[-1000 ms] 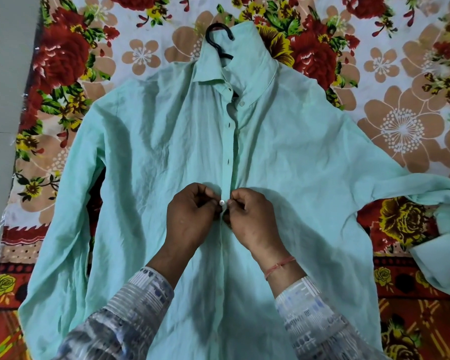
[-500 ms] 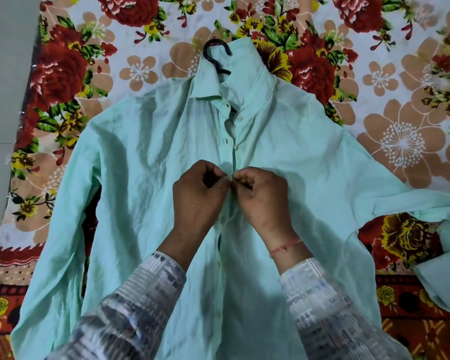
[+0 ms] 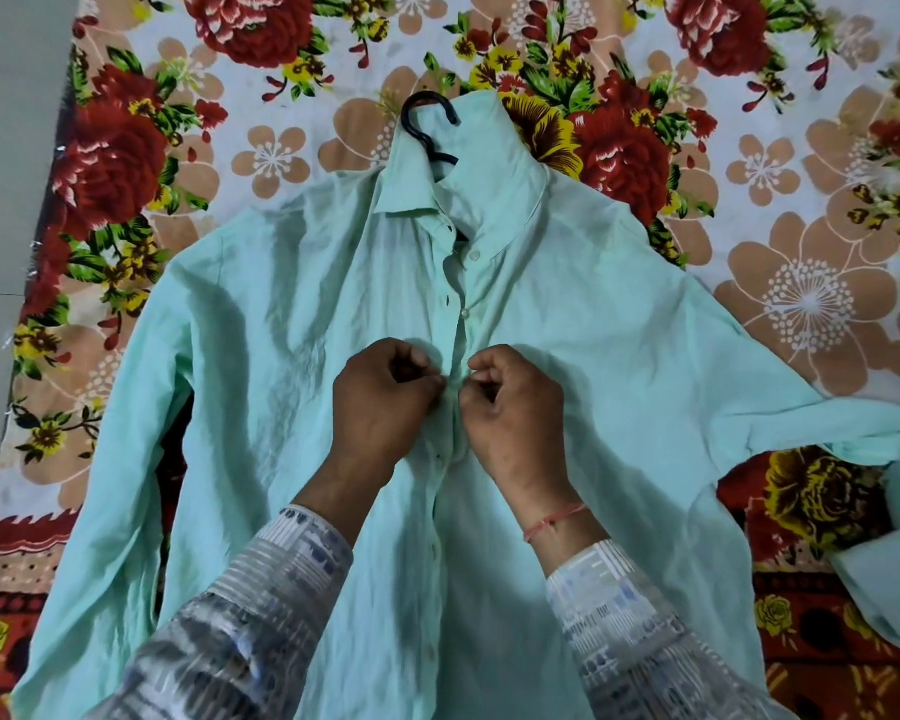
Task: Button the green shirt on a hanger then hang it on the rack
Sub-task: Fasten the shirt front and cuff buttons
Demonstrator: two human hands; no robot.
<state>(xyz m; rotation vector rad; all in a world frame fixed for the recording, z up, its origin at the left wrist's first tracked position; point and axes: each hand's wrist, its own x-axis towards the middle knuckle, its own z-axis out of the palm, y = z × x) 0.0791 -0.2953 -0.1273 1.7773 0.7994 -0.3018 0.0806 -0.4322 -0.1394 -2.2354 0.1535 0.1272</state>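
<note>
Two hands pinching the placket mid-chest

Floral bedsheet (image 3: 811, 304) fills the frame; the green shirt (image 3: 281, 387) lies flat across the centre, its black hanger hook (image 3: 421, 124) poking from the collar at upper centre. Left hand (image 3: 385, 407) and right hand (image 3: 515, 413) pinch opposite placket edges, fingers closed on fabric. Thin cloth may slip, leaving a hole skipped or misaligned.
</note>
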